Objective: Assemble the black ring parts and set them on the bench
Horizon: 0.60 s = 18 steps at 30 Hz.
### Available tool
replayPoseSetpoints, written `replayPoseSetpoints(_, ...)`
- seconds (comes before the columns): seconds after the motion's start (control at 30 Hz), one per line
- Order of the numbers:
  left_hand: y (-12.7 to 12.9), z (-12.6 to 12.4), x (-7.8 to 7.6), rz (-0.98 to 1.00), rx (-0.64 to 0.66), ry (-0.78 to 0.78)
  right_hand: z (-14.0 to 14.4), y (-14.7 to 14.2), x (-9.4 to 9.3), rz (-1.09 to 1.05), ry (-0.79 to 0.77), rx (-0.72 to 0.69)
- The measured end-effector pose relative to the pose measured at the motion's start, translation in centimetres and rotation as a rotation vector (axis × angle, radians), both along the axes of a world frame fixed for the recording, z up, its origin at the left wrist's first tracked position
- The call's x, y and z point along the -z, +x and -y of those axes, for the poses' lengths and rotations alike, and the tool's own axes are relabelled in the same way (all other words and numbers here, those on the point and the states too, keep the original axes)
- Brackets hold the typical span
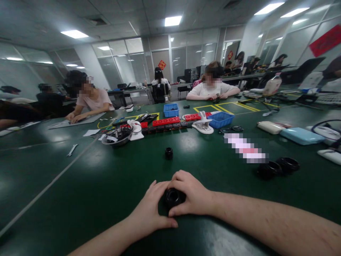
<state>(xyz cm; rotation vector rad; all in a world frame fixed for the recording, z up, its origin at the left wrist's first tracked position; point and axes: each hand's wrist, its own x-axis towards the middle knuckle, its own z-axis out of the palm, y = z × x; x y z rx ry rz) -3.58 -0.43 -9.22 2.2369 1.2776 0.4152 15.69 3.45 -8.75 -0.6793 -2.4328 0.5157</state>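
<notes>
Both my hands rest on the dark green table (87, 185) near its front edge, wrapped around one black round part (173, 197) with a hollow centre. My left hand (149, 209) grips it from the left, thumb along the table. My right hand (190, 195) covers its top and right side. A smaller black cylindrical part (168, 153) stands alone on the table, farther away, in line with my hands. Two black rings (278, 166) lie to the right, beyond my right forearm.
A row of red and black blocks (166, 123), two blue bins (221, 119), white holders (202, 125), a metal bowl (116, 138) and a wrench (71, 150) lie mid-table. A light blue case (301, 136) sits right. Other people sit along the far side.
</notes>
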Motion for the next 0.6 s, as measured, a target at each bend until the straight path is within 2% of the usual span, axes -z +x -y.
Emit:
replayPoseSetpoints(0.1,1.0,0.0,-0.6,0.043,-0.021,0.031,0.5,-0.1,-0.1,-0.105,-0.011,0.036)
replayPoseSetpoints(0.2,0.8,0.2,-0.9,0.062,-0.023,0.064,0.7,-0.2,-0.1,-0.195,-0.056,0.101)
replayPoseSetpoints(0.37,-0.2,0.6,-1.0,0.062,-0.056,0.102,-0.5,0.0,0.5,-0.277,-0.126,0.373)
replayPoseSetpoints(0.47,-0.7,0.7,-1.3,0.036,-0.059,0.113,-1.1,1.2,0.6,-0.273,-0.171,0.495)
replayPoseSetpoints(0.6,-1.1,0.8,-1.5,-0.010,-0.026,0.109,0.2,3.7,0.7,-0.185,-0.223,0.543)
